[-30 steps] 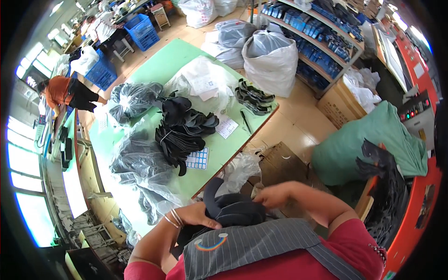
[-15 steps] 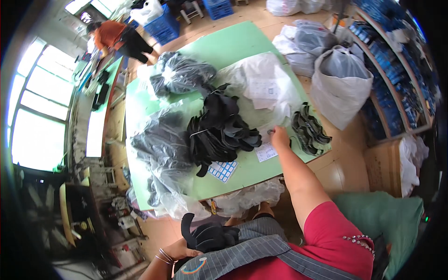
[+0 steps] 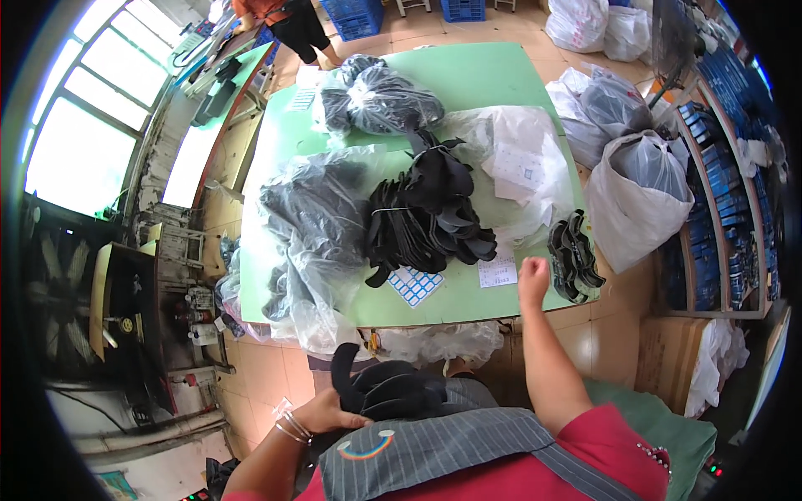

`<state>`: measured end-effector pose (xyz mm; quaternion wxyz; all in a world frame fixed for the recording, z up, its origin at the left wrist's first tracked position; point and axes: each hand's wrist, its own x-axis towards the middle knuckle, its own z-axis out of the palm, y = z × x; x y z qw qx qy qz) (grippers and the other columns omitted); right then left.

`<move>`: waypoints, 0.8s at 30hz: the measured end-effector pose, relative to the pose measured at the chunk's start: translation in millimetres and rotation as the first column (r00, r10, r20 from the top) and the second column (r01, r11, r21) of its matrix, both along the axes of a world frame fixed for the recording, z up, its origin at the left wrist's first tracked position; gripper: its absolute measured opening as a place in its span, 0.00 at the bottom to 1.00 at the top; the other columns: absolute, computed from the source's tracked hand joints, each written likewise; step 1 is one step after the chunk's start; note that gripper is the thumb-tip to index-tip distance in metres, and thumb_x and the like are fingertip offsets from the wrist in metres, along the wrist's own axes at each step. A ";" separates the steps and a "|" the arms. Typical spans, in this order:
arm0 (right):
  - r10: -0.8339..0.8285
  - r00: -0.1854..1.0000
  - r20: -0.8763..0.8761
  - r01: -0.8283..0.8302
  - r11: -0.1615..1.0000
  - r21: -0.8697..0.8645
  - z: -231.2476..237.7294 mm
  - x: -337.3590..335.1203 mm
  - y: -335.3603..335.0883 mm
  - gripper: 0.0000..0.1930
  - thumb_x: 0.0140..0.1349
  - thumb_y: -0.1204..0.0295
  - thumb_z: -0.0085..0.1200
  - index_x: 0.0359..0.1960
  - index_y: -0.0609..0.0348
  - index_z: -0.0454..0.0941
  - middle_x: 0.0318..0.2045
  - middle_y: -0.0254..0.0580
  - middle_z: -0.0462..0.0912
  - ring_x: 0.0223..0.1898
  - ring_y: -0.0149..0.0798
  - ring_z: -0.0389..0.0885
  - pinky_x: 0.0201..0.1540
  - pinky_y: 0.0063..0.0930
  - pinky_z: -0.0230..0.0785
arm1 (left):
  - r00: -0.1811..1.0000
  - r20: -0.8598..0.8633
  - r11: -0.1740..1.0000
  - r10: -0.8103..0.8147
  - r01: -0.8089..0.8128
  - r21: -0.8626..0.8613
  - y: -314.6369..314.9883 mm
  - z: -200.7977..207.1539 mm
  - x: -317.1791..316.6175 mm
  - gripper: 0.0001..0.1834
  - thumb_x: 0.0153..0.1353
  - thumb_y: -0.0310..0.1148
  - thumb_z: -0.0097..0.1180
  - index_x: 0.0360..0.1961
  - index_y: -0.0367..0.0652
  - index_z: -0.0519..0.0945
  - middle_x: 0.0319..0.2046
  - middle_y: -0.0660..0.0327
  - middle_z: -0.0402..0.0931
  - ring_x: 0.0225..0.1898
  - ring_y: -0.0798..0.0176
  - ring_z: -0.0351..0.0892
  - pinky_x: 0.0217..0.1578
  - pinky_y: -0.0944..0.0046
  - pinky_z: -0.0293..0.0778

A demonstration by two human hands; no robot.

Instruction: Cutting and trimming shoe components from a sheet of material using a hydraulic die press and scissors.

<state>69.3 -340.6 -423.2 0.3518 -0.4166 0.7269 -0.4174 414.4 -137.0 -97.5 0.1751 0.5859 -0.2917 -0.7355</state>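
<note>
My left hand (image 3: 328,412) is closed around the near side of a stack of black curved fabric pieces (image 3: 393,391), held low against my apron. One strip of the stack sticks up at its left end. My right hand (image 3: 534,281) is closed in a fist over the right front part of the green table (image 3: 468,311); whatever is inside it is hidden. Left of that fist lies a printed paper slip (image 3: 498,272), and right of it a bundle of black curved strips (image 3: 575,257). A larger tied heap of black curved pieces (image 3: 430,217) lies mid-table, partly over a blue-and-white label sheet (image 3: 415,286).
Clear plastic bags of dark pieces (image 3: 313,217) cover the table's left side, with another bag (image 3: 380,100) behind. White sacks (image 3: 639,196) stand on the floor at right, beside a shelf of blue packages (image 3: 714,200). Another person (image 3: 292,25) stands at the far left bench.
My right hand has drawn back and slightly right, off the paper slip, and is now a fist. The view has shifted; my left hand still holds the stack.
</note>
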 end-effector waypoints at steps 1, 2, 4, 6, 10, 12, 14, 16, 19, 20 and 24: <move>0.160 0.985 -0.065 -0.158 0.987 0.031 27.2 39.5 28.5 0.09 0.61 0.68 0.53 0.31 0.62 0.73 0.24 0.42 0.77 0.28 0.39 0.77 0.33 0.34 0.69 | 0.996 0.048 0.997 -0.079 0.078 0.028 4.3 3.4 7.6 0.37 0.46 0.37 0.73 0.56 0.35 0.71 0.46 0.59 0.78 0.47 0.65 0.75 0.51 0.65 0.70; 0.304 0.951 0.048 -0.307 0.949 0.068 35.6 66.5 61.7 0.10 0.63 0.66 0.53 0.35 0.61 0.74 0.25 0.36 0.77 0.28 0.31 0.75 0.33 0.27 0.69 | 0.997 0.042 0.997 -0.072 0.071 0.020 -5.8 6.2 13.6 0.37 0.46 0.37 0.73 0.56 0.35 0.71 0.46 0.59 0.78 0.47 0.65 0.75 0.51 0.65 0.70; 0.529 0.718 0.453 -0.686 0.650 0.328 93.5 132.3 124.6 0.10 0.62 0.66 0.54 0.37 0.61 0.76 0.31 0.36 0.81 0.33 0.30 0.76 0.39 0.27 0.70 | 0.952 0.010 0.945 -0.306 0.302 0.128 -15.7 8.9 28.7 0.38 0.46 0.38 0.73 0.56 0.35 0.70 0.46 0.58 0.77 0.48 0.65 0.74 0.52 0.64 0.69; 0.745 0.114 0.657 -0.934 0.307 -0.185 136.0 171.8 164.3 0.07 0.60 0.70 0.55 0.37 0.58 0.79 0.36 0.41 0.81 0.38 0.33 0.78 0.42 0.33 0.71 | 0.990 -0.060 0.991 -0.125 0.122 -0.049 12.1 -14.2 43.6 0.36 0.45 0.41 0.74 0.53 0.33 0.73 0.43 0.57 0.78 0.46 0.64 0.75 0.49 0.65 0.71; 0.992 -0.067 0.108 -0.802 0.011 -0.597 225.9 238.3 172.9 0.08 0.61 0.69 0.54 0.40 0.55 0.79 0.42 0.39 0.80 0.44 0.31 0.76 0.49 0.31 0.70 | 0.986 -0.057 0.987 -0.157 0.155 -0.040 43.9 -36.1 108.9 0.34 0.43 0.44 0.75 0.45 0.30 0.77 0.37 0.56 0.80 0.39 0.64 0.77 0.42 0.66 0.73; 0.992 -0.035 -0.124 -0.834 -0.097 -0.543 226.8 266.5 183.2 0.07 0.62 0.69 0.53 0.40 0.55 0.78 0.43 0.37 0.79 0.44 0.31 0.76 0.50 0.31 0.70 | 0.990 -0.011 0.987 -0.138 0.136 -0.087 62.9 -37.6 145.5 0.32 0.43 0.43 0.75 0.43 0.29 0.78 0.36 0.58 0.81 0.39 0.65 0.78 0.41 0.66 0.73; 0.996 -0.053 0.069 -0.856 -0.010 -0.518 219.3 295.9 193.0 0.07 0.62 0.69 0.53 0.40 0.54 0.78 0.42 0.36 0.79 0.44 0.31 0.76 0.49 0.30 0.70 | 0.975 -0.100 0.979 -0.197 0.201 0.032 48.4 -0.3 175.0 0.33 0.47 0.35 0.73 0.53 0.32 0.73 0.43 0.62 0.78 0.43 0.70 0.73 0.47 0.69 0.71; 0.962 -0.066 0.265 -0.869 0.075 -0.489 211.2 335.3 202.0 0.07 0.63 0.68 0.53 0.40 0.54 0.78 0.41 0.35 0.79 0.43 0.30 0.76 0.48 0.29 0.70 | 0.982 -0.075 0.985 -0.171 0.169 -0.033 62.1 -6.8 208.9 0.32 0.46 0.35 0.73 0.51 0.31 0.75 0.42 0.61 0.79 0.42 0.69 0.75 0.46 0.68 0.71; 0.838 -0.047 0.543 -0.881 0.221 -0.417 202.1 388.0 205.7 0.07 0.63 0.68 0.53 0.40 0.54 0.77 0.40 0.34 0.79 0.42 0.30 0.76 0.47 0.28 0.71 | 0.982 -0.151 0.992 -0.114 0.121 0.039 52.5 20.6 241.3 0.35 0.45 0.39 0.73 0.51 0.29 0.75 0.42 0.58 0.80 0.42 0.66 0.78 0.46 0.66 0.72; 0.777 -0.045 0.628 -0.883 0.263 -0.388 198.5 403.1 203.1 0.07 0.63 0.67 0.53 0.40 0.54 0.77 0.39 0.34 0.79 0.42 0.29 0.76 0.47 0.28 0.71 | 0.979 -0.158 0.990 -0.131 0.137 0.027 54.8 16.7 252.7 0.35 0.45 0.39 0.73 0.51 0.29 0.75 0.42 0.58 0.80 0.42 0.66 0.78 0.46 0.66 0.72; 0.558 -0.005 0.830 -0.874 0.402 -0.275 173.6 423.4 192.2 0.07 0.64 0.67 0.53 0.40 0.54 0.77 0.38 0.32 0.79 0.41 0.29 0.77 0.46 0.27 0.71 | 0.944 -0.223 0.958 -0.245 0.271 0.093 36.2 27.3 274.1 0.36 0.45 0.38 0.72 0.53 0.31 0.73 0.44 0.57 0.79 0.44 0.66 0.77 0.48 0.65 0.72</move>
